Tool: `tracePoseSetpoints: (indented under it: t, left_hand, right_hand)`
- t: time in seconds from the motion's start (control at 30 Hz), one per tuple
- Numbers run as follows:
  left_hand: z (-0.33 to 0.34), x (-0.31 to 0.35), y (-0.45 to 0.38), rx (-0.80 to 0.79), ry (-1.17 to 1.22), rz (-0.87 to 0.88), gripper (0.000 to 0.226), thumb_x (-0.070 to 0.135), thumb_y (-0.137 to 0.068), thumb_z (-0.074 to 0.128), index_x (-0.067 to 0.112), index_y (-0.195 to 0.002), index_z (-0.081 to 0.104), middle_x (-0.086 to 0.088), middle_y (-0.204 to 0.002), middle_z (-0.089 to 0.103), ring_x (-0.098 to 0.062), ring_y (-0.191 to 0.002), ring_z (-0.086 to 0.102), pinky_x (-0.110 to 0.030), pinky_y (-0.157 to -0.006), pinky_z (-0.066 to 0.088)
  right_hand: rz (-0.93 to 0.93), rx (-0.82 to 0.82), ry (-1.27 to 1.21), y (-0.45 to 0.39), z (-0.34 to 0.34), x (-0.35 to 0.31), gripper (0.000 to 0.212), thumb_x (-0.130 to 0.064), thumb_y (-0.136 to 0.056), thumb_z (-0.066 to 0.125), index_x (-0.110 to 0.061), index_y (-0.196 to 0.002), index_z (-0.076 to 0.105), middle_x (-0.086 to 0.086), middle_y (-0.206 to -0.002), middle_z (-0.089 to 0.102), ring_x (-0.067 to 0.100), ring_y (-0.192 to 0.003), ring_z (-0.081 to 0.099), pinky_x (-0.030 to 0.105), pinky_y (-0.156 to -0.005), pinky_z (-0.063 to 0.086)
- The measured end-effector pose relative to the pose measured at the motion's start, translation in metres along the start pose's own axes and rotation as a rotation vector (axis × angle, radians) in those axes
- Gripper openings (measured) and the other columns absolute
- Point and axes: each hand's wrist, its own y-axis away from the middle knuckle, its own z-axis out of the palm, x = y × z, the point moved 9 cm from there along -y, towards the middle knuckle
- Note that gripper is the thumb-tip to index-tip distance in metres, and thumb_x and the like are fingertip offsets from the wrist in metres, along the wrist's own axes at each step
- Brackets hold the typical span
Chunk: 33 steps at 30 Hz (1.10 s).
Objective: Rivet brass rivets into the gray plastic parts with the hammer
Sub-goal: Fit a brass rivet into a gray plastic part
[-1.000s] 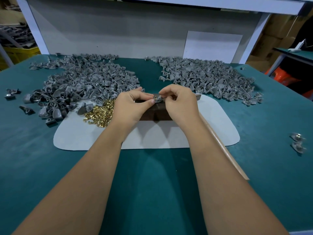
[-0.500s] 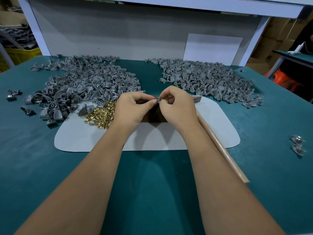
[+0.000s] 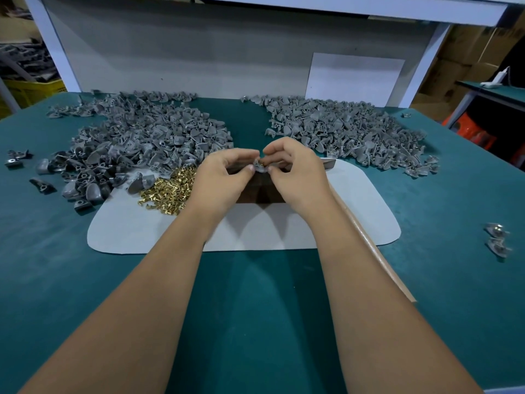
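My left hand (image 3: pixel 220 183) and my right hand (image 3: pixel 295 177) meet above the middle of the pale mat (image 3: pixel 136 231), and together they pinch one small gray plastic part (image 3: pixel 259 165) between their fingertips. A dark block (image 3: pixel 260 194) lies under the hands, mostly hidden. The hammer (image 3: pixel 369 245) lies along my right forearm; its wooden handle runs toward the table's front and its head shows at the mat's far right. A heap of brass rivets (image 3: pixel 167 191) lies left of my left hand.
Two large heaps of gray plastic parts lie on the green table, one at the back left (image 3: pixel 136 143) and one at the back right (image 3: pixel 346 132). Two loose parts (image 3: pixel 495 240) sit at the far right. A white backboard (image 3: pixel 199 52) closes the rear.
Both hands have stayed over the block, their fingertips working on the small part. The left thumb and fingers have spread slightly. The view has shifted a little.
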Motion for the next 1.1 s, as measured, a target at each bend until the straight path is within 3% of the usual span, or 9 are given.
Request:
tracePoseSetpoints:
  t: [0.13, 0.27, 0.43, 0.6, 0.67, 0.73, 0.83, 0.97, 1.1]
  left_hand:
    - [-0.005, -0.002, -0.003, 0.074, -0.05, 0.008, 0.024, 0.002, -0.089, 0.067, 0.023, -0.099, 0.073, 0.014, -0.093, 0.067, 0.019, -0.078, 0.06, -0.001, -0.075, 0.044]
    - [-0.007, -0.005, -0.004, 0.091, -0.058, -0.003, 0.018, 0.005, -0.088, 0.069, 0.013, -0.102, 0.075, 0.019, -0.09, 0.065, 0.02, -0.077, 0.06, -0.001, -0.075, 0.044]
    - [-0.007, -0.002, -0.001, 0.091, -0.09, 0.005, 0.019, 0.008, -0.087, 0.071, 0.026, -0.092, 0.074, 0.022, -0.088, 0.067, 0.019, -0.08, 0.06, 0.0, -0.075, 0.042]
    - [-0.006, 0.015, 0.004, 0.107, -0.215, 0.137, 0.014, 0.004, -0.083, 0.073, 0.011, -0.095, 0.078, 0.02, -0.08, 0.063, 0.023, -0.082, 0.055, 0.003, -0.073, 0.037]
    - [-0.007, 0.018, 0.003, 0.109, -0.259, 0.153, 0.015, 0.007, -0.084, 0.073, 0.013, -0.096, 0.078, 0.011, -0.083, 0.067, 0.009, -0.092, 0.059, -0.004, -0.082, 0.039]
    - [-0.007, 0.018, 0.003, 0.107, -0.287, 0.152, 0.014, 0.01, -0.085, 0.073, 0.014, -0.096, 0.079, 0.009, -0.085, 0.067, -0.011, -0.103, 0.06, -0.023, -0.093, 0.046]
    - [-0.006, 0.02, 0.002, 0.085, -0.313, 0.191, 0.013, 0.008, -0.084, 0.073, 0.013, -0.094, 0.079, 0.007, -0.084, 0.069, -0.027, -0.104, 0.062, -0.043, -0.095, 0.047]
    - [-0.005, 0.022, -0.002, 0.078, -0.354, 0.22, 0.011, 0.008, -0.084, 0.073, 0.01, -0.093, 0.079, 0.001, -0.089, 0.071, -0.034, -0.104, 0.061, -0.048, -0.096, 0.045]
    - [-0.005, 0.02, -0.004, 0.075, -0.364, 0.211, 0.012, 0.011, -0.085, 0.073, 0.01, -0.095, 0.079, -0.003, -0.09, 0.073, -0.035, -0.104, 0.061, -0.048, -0.095, 0.046]
  right_hand:
    - [0.021, 0.012, -0.061, -0.001, -0.004, 0.0, 0.035, 0.007, -0.083, 0.053, -0.023, -0.096, 0.062, -0.01, -0.088, 0.07, 0.004, -0.092, 0.064, 0.013, -0.083, 0.046]
    - [0.058, 0.069, -0.036, -0.002, -0.012, 0.001, 0.032, 0.007, -0.085, 0.049, -0.016, -0.095, 0.069, -0.006, -0.092, 0.067, 0.006, -0.091, 0.062, 0.018, -0.086, 0.047]
    - [0.088, 0.046, 0.021, -0.002, -0.008, 0.002, 0.022, -0.003, -0.088, 0.054, -0.015, -0.09, 0.072, 0.002, -0.099, 0.067, 0.012, -0.094, 0.06, 0.027, -0.09, 0.047]
    - [0.149, 0.053, -0.011, -0.001, -0.008, 0.005, 0.018, -0.011, -0.088, 0.054, -0.015, -0.088, 0.072, 0.002, -0.098, 0.067, 0.014, -0.095, 0.059, 0.032, -0.091, 0.046]
    - [0.141, 0.058, -0.003, -0.001, -0.008, 0.004, 0.015, -0.014, -0.088, 0.057, -0.013, -0.087, 0.072, 0.002, -0.095, 0.067, 0.015, -0.092, 0.059, 0.035, -0.089, 0.047]
    - [0.116, 0.062, 0.033, -0.002, -0.007, 0.002, 0.01, -0.017, -0.087, 0.061, -0.013, -0.083, 0.07, 0.004, -0.093, 0.066, 0.016, -0.089, 0.06, 0.036, -0.086, 0.048]
    - [0.082, 0.068, 0.091, -0.002, -0.004, -0.001, 0.007, -0.018, -0.085, 0.067, -0.019, -0.078, 0.068, 0.003, -0.092, 0.064, 0.015, -0.084, 0.059, 0.035, -0.082, 0.048]
    - [0.022, 0.065, 0.193, -0.004, -0.002, -0.008, 0.012, -0.019, -0.085, 0.067, -0.023, -0.075, 0.063, -0.002, -0.088, 0.061, 0.015, -0.083, 0.056, 0.032, -0.079, 0.046]
    - [-0.036, 0.055, 0.264, -0.005, 0.001, -0.014, 0.009, -0.014, -0.087, 0.063, -0.014, -0.078, 0.066, -0.003, -0.084, 0.055, 0.02, -0.088, 0.054, 0.033, -0.08, 0.043]
